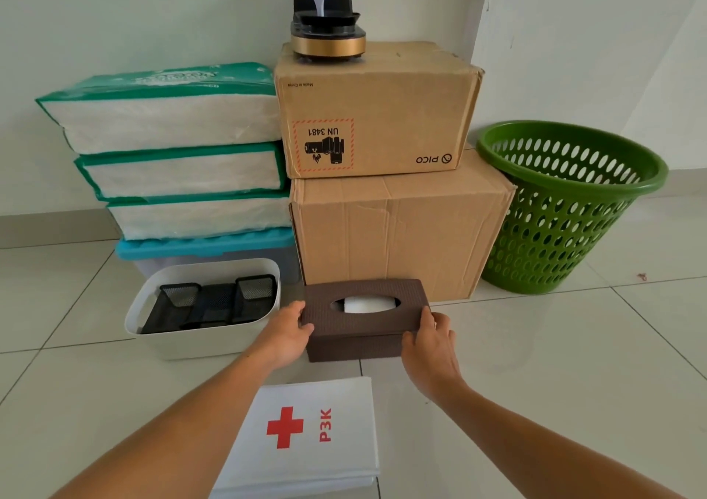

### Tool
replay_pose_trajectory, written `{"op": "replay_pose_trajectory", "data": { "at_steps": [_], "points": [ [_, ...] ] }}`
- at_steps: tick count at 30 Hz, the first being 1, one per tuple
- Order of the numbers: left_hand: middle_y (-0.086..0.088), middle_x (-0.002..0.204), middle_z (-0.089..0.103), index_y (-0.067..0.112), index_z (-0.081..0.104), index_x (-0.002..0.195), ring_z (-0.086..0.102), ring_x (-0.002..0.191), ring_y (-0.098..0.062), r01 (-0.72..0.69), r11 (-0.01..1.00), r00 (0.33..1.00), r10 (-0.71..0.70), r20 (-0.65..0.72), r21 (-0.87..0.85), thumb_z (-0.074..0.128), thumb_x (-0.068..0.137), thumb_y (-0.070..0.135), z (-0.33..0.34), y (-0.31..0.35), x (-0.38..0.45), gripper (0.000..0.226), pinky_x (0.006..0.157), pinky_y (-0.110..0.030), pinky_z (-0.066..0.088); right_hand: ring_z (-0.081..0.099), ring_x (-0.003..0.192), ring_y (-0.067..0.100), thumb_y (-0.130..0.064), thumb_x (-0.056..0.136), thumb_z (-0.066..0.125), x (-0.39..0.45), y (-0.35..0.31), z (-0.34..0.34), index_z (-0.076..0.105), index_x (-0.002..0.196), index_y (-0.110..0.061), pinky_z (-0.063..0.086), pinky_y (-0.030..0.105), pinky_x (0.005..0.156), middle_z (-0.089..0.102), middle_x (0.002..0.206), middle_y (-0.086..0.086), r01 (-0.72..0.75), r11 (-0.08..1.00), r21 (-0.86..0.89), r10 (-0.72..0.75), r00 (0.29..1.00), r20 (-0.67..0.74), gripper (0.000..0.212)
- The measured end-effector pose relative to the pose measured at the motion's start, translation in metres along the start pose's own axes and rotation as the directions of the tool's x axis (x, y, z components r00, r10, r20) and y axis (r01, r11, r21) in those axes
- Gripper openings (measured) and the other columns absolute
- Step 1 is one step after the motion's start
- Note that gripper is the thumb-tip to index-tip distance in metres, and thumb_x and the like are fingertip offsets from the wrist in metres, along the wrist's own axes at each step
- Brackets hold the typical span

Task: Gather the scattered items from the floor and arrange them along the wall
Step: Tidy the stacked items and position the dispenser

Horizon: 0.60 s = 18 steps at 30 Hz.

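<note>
I see bright, even daylight with soft shadows only; the glossy floor tiles (574,345) carry a pale sheen, wide-angle distortion bows lines near the frame edges, and detail is slightly soft throughout

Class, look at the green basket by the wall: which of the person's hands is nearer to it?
Right. The right hand grips the brown tissue box's end facing the green basket; the left hand grips its far end.

Iron (325,5) top beyond upper edge.
</note>
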<state>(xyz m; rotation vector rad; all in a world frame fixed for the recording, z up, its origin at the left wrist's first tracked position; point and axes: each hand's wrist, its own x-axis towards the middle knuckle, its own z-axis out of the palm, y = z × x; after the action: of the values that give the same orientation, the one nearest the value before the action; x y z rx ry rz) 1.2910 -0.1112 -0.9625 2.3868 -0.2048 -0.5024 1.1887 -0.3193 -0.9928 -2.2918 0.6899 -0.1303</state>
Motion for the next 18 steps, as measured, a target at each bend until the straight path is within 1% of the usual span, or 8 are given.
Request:
{"op": "replay_pose_trajectory", "data": {
  "at_steps": [3, 6, 8, 10, 13, 15, 16, 18],
  "points": [
    [-0.008, 0.156, 0.037, 0.015, 0.026, 0.156, 0.046, 0.134, -0.025, -0.009, 1.0, 1.0, 0.01, 0.027, -0.022, 0.051, 0.103, 0.021, -0.001, -0.001, 0.001, 0.059, 0.107, -0.045, 0.045, 0.037, 0.124, 0.028, -0.022, 0.103, 0.038, 0.001, 0.0, -0.002, 0.026, 0.153, -0.014, 0.043, 0.045, 0.104, 0.033, 0.145, 0.008, 0.0, 1.0, -0.009, 0.0, 1.0, 0.016, 0.052],
    [-0.004, 0.162, 0.025, 0.019, 0.017, 0.159, 0.031, 0.146, -0.022, -0.009, 0.999, 0.995, 0.006, 0.099, 0.031, 0.049, 0.103, 0.034, -0.008, -0.006, 0.0, 0.066, 0.119, -0.042, 0.029, 0.037, 0.127, 0.028, -0.025, 0.102, 0.039, 0.0, 0.002, -0.008, 0.02, 0.157, -0.017, 0.041, 0.046, 0.106, 0.031, 0.149, 0.006, -0.005, 1.0, 0.002, 0.005, 0.999, 0.036, 0.059],
    [-0.002, 0.165, 0.018, 0.023, 0.012, 0.16, 0.024, 0.15, -0.022, 0.005, 0.998, 0.993, -0.013, 0.116, 0.065, 0.046, 0.102, 0.043, -0.016, -0.011, -0.005, 0.07, 0.121, -0.043, 0.023, 0.036, 0.13, 0.028, -0.028, 0.101, 0.042, -0.004, 0.005, -0.011, 0.023, 0.155, -0.021, 0.039, 0.048, 0.106, 0.03, 0.151, 0.004, -0.014, 1.0, 0.001, 0.014, 1.0, -0.01, 0.057],
    [-0.001, 0.164, 0.021, 0.023, 0.015, 0.159, 0.028, 0.148, -0.021, 0.045, 0.999, 0.99, -0.048, 0.133, 0.028, 0.045, 0.101, 0.049, -0.027, -0.018, -0.015, 0.07, 0.121, -0.041, 0.023, 0.038, 0.131, 0.027, -0.033, 0.102, 0.045, -0.016, 0.007, -0.013, 0.028, 0.152, -0.021, 0.04, 0.048, 0.107, 0.032, 0.15, 0.005, -0.027, 0.999, 0.032, 0.027, 0.999, -0.019, 0.054],
    [0.007, 0.16, 0.029, 0.029, 0.026, 0.156, 0.034, 0.144, -0.018, 0.179, 0.983, 0.954, -0.161, 0.253, -0.049, 0.045, 0.094, 0.066, -0.048, -0.036, -0.036, 0.076, 0.12, -0.042, 0.024, 0.045, 0.13, 0.021, -0.046, 0.102, 0.047, -0.047, 0.009, -0.012, 0.033, 0.151, -0.022, 0.041, 0.045, 0.11, 0.039, 0.148, 0.004, -0.09, 0.966, 0.244, 0.047, 0.983, 0.176, 0.056],
    [0.01, 0.155, 0.035, 0.035, 0.026, 0.154, 0.038, 0.14, -0.017, 0.298, 0.954, 0.884, -0.258, 0.391, -0.044, 0.045, 0.085, 0.078, -0.059, -0.047, -0.056, 0.084, 0.118, -0.046, 0.023, 0.044, 0.135, 0.022, -0.062, 0.096, 0.05, -0.071, 0.009, -0.009, 0.029, 0.154, -0.025, 0.04, 0.043, 0.11, 0.037, 0.152, 0.002, -0.211, 0.927, 0.311, 0.093, 0.93, 0.355, 0.073],
    [0.009, 0.146, 0.045, 0.035, 0.027, 0.151, 0.045, 0.133, -0.017, 0.351, 0.935, 0.848, -0.293, 0.441, -0.053, 0.048, 0.081, 0.08, -0.063, -0.052, -0.065, 0.086, 0.116, -0.046, 0.026, 0.044, 0.136, 0.022, -0.068, 0.091, 0.052, -0.082, 0.009, -0.005, 0.026, 0.156, -0.025, 0.041, 0.043, 0.109, 0.037, 0.154, 0.002, -0.274, 0.907, 0.32, 0.123, 0.899, 0.421, 0.083],
    [-0.001, 0.131, 0.062, 0.03, 0.031, 0.143, 0.058, 0.119, -0.022, 0.417, 0.903, 0.823, -0.325, 0.466, -0.107, 0.059, 0.073, 0.08, -0.065, -0.062, -0.081, 0.09, 0.111, -0.051, 0.036, 0.046, 0.134, 0.021, -0.074, 0.083, 0.057, -0.097, 0.009, 0.003, 0.026, 0.157, -0.023, 0.041, 0.042, 0.109, 0.041, 0.153, 0.001, -0.367, 0.867, 0.337, 0.156, 0.842, 0.516, 0.096]
  ]
}}
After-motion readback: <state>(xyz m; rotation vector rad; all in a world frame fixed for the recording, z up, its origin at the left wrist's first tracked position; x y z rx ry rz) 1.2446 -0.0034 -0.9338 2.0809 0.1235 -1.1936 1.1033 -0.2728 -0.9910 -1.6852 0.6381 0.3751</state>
